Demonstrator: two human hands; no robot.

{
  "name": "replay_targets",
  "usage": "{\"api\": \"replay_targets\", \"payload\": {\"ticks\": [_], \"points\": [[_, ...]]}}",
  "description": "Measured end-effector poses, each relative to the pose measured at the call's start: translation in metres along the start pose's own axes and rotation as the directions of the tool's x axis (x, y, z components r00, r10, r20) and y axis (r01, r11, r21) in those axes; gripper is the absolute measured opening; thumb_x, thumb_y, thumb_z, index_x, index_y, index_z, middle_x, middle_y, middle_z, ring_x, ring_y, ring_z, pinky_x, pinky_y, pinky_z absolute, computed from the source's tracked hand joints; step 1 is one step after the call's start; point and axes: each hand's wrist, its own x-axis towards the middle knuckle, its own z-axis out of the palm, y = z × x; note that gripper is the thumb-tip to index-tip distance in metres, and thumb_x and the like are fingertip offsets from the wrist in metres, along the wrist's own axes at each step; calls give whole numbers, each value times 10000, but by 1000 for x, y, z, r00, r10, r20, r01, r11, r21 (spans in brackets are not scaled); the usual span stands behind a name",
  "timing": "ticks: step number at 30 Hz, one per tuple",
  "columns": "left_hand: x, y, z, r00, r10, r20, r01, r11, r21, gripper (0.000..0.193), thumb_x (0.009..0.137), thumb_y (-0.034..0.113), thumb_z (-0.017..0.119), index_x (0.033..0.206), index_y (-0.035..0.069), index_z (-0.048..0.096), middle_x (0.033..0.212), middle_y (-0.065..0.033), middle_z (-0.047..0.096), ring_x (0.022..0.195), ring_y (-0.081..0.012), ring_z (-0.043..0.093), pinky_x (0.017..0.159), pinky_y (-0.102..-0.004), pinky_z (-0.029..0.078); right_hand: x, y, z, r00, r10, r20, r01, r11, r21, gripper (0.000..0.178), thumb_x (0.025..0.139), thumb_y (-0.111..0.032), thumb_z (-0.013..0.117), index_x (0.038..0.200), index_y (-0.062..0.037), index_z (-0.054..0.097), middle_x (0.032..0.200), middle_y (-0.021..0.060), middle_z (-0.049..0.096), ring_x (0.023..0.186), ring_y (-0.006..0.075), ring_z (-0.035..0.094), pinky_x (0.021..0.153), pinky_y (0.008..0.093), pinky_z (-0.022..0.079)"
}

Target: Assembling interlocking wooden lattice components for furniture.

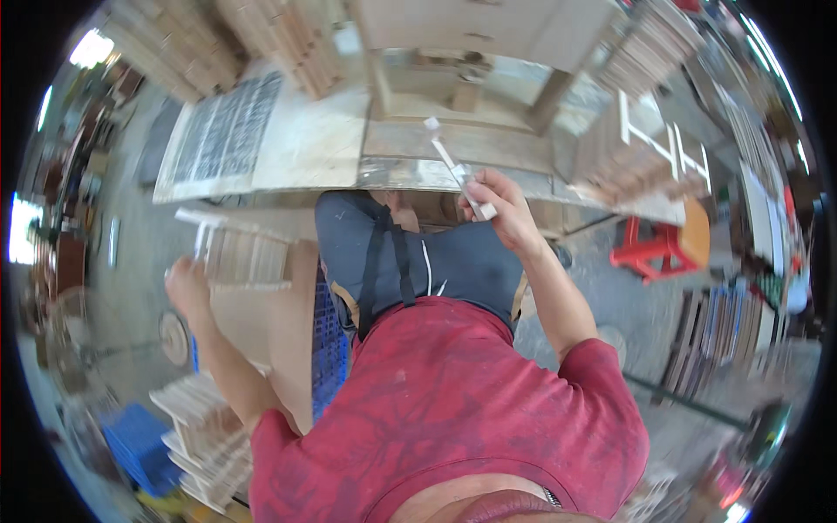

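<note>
My right hand (504, 209) is raised over the table's near edge, its fingers closed on a pale wooden strip (447, 159). The strip slants up and to the left, with a small crosspiece at each end. Out to the left, my left hand (187, 283) is curled and blurred beside a stack of thin pale wooden pieces (248, 254). A white crosspiece (199, 218) sticks out at the stack's far left corner, close to my fingers. What the left fingers hold, if anything, cannot be made out.
Ahead stands a worktable (318, 144) with wood bundles (279, 44) and a stack of strip frames (632, 161). The left stack rests on a brown board (261, 327) beside a blue crate (327, 349). A red and orange stool (667, 240) stands right; more slats (205, 427) lie lower left.
</note>
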Motion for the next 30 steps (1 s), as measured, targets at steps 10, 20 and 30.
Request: {"api": "replay_targets", "payload": {"ticks": [10, 20, 30], "points": [[-62, 285, -84, 864, 482, 143, 58, 186, -981, 260, 884, -24, 731, 1142, -22, 706, 1069, -63, 712, 990, -148, 653, 907, -290, 520, 6, 45, -26, 982, -90, -165, 86, 996, -31, 116, 1002, -146, 634, 1023, -31, 633, 839, 16, 664, 728, 67, 575, 662, 230, 445], [-68, 401, -20, 436, 858, 270, 247, 175, -953, 259, 952, 135, 725, 1149, -31, 707, 942, -66, 742, 848, -95, 681, 739, -257, 551, -23, 64, -34, 975, -166, -148, 170, 985, 12, 239, 956, -98, 680, 1165, 11, 641, 870, 5, 670, 745, 58, 589, 714, 229, 486], [-49, 408, 6, 187, 857, 479, 618, 276, -736, 242, 971, 181, 706, 1108, -18, 710, 953, -105, 752, 808, -137, 711, 639, -282, 596, 1, 56, -39, 995, -56, -85, 56, 998, -5, 181, 946, -113, 692, 1076, 11, 677, 813, 2, 668, 705, 49, 571, 627, 215, 432]]}}
